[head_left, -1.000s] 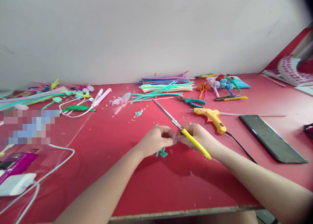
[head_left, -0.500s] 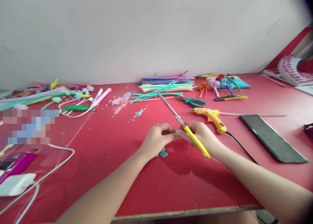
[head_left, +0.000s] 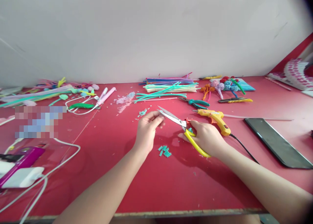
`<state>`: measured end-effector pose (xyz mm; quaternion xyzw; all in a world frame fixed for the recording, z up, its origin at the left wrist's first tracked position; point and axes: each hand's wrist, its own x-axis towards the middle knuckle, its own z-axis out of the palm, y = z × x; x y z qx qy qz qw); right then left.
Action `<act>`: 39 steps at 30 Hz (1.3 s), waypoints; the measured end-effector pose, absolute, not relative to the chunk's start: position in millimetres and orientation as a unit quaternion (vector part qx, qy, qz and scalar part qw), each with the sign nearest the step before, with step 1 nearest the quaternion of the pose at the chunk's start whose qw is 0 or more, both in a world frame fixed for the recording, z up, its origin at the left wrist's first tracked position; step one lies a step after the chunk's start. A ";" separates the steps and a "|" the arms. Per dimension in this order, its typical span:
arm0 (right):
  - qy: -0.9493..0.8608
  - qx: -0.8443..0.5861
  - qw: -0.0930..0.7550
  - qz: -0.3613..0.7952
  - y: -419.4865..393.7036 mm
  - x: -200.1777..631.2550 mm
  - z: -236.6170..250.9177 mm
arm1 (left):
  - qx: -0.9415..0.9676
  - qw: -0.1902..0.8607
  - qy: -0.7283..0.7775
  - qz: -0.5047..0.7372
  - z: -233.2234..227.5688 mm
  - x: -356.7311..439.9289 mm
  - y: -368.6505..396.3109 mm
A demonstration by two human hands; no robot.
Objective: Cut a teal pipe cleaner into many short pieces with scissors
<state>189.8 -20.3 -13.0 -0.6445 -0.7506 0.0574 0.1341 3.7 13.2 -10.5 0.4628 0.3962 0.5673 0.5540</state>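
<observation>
Yellow-handled scissors lie in the grip of my right hand, blades slightly apart and pointing up and left. A bit of teal shows beside that hand's fingers, near the scissors' pivot. My left hand is closed in a pinch right by the blade tips; whatever sits between its thumb and finger is too small to make out. Below and between the hands, several short teal pieces of pipe cleaner rest on the red table.
Pipe cleaners lie in bundles by the wall. Pliers, a yellow glue gun with its cord and a phone are to the right. Fuzzy flowers stand behind. At left are a pink hair-iron-like tool, white cables and a purple power strip.
My hands were together and have drawn apart, the left one moving up and left to the blade tips. The scissors have opened a little and tilted flatter. More teal pieces now show.
</observation>
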 end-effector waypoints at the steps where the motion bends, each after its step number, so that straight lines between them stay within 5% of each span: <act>1: -0.753 -0.642 0.134 0.054 -20.3 189.8 -13.5 | 0.458 0.555 0.394 0.571 -10.6 3.6 13.5; 39: -0.754 -0.646 0.113 0.047 -20.9 190.3 -16.1 | 0.434 0.575 0.374 0.585 -10.3 2.7 13.5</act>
